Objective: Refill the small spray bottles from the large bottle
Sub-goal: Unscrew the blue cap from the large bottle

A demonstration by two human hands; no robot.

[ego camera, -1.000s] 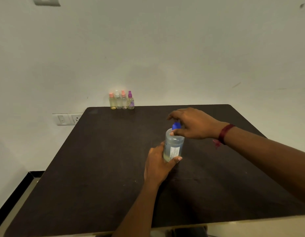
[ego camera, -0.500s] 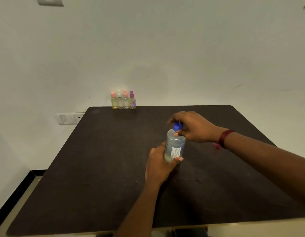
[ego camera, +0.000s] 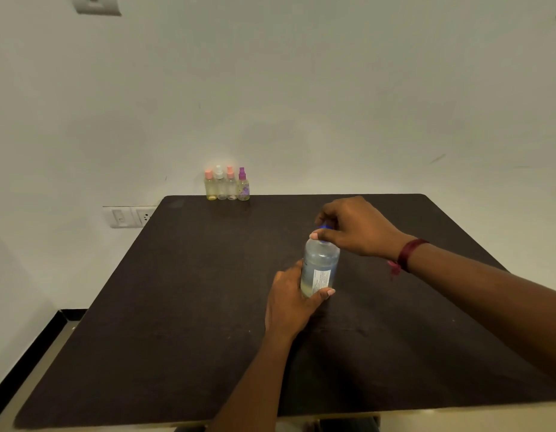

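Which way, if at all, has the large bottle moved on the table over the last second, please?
No: the large bottle sits just as far from the small bottles at the table's back edge.

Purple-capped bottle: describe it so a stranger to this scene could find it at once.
On the dark table, look to the far edge by the wall, where four small bottles stand in a row. It is the rightmost bottle. Only it has a purple cap; the others' are pink or white.
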